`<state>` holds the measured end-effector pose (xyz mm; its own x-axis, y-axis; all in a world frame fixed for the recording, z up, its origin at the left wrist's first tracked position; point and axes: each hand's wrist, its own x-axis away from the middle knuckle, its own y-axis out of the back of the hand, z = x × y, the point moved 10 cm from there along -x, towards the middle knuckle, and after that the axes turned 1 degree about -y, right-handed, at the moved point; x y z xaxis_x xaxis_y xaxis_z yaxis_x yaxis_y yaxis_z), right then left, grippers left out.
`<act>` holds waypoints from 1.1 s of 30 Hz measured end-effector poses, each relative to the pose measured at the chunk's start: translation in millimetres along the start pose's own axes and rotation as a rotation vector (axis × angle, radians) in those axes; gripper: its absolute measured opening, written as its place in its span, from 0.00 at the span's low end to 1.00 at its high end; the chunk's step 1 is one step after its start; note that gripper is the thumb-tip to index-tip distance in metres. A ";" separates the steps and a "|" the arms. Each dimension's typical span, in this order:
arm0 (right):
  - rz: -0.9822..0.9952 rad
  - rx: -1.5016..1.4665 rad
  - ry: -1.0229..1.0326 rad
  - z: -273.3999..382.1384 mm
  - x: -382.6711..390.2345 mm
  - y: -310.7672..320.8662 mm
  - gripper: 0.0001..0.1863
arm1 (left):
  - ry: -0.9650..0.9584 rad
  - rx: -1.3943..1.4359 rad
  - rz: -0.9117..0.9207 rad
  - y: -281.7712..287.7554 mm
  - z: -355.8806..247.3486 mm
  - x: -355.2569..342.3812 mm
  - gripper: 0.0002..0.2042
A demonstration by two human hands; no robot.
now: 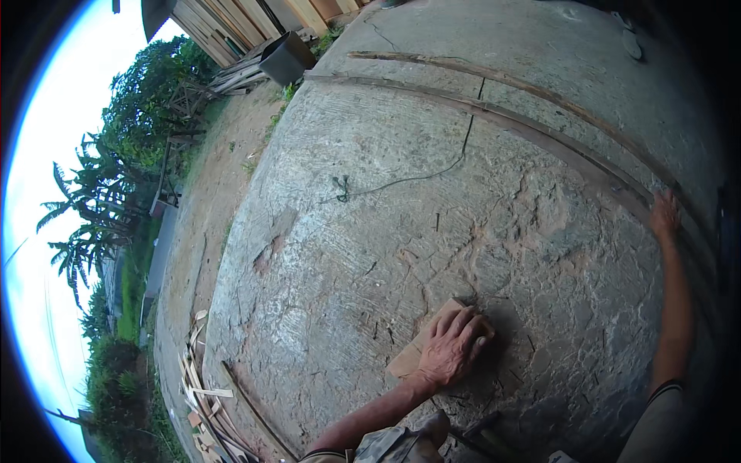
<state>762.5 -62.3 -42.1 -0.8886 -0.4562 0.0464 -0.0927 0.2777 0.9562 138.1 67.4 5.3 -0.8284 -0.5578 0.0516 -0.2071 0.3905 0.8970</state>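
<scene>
My left hand point(454, 347) rests on a short, flat piece of brown wood point(411, 353) on the rough concrete floor. Its fingers are bent over the top and the far edge of the piece. Out to the right, my right hand point(665, 214) is at the near end of a long wooden plank point(556, 147), with its fingers closed around the edge. A second long wooden strip point(532, 83) lies just beyond that plank, roughly alongside it. What lies under my right fingers is partly hidden.
A thin dark cord point(417, 179) ends in a small tangle on the concrete. Wood offcuts point(207, 420) lie heaped at the lower left beside a narrow stick point(255, 409). A dark bin point(287, 59) and leaning boards point(224, 29) stand at the back. A sandal point(631, 42) lies far right.
</scene>
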 end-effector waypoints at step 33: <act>0.541 0.068 -0.026 -477.1 570.8 -128.8 0.33 | 0.404 1.953 -0.172 -51.1 -3.9 43.9 0.27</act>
<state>481.5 -761.9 -0.8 -0.8283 -0.2120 0.5187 0.3530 0.5213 0.7769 114.3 20.2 -36.6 -0.6561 -0.6625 0.3614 -0.6703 0.2915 -0.6825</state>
